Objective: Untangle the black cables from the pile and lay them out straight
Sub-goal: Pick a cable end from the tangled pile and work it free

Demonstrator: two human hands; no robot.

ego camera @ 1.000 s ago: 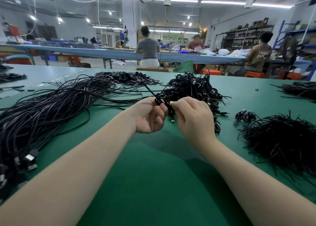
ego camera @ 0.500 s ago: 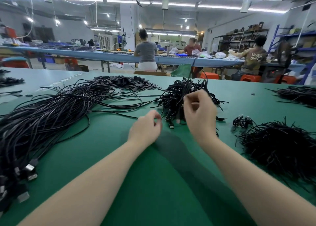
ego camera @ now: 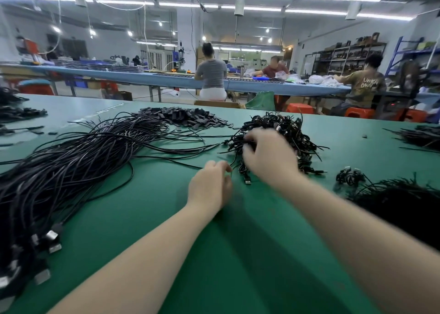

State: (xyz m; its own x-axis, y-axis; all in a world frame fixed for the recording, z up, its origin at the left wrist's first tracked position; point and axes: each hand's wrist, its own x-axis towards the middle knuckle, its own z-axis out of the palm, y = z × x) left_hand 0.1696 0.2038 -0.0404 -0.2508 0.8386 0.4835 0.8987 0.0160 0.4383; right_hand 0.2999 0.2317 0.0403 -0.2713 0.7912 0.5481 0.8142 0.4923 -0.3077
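Over tangled pile [ego camera: 281, 132], right hand [ego camera: 269, 156]

Both bare forearms reach forward side by side. The left hand [ego camera: 210, 186] sits lower and nearer, back up, fingers curled with thumb and fingertips meeting. The right hand [ego camera: 267, 157], motion-blurred, reaches farther ahead, back up, fingers bent downward; its grip cannot be told.
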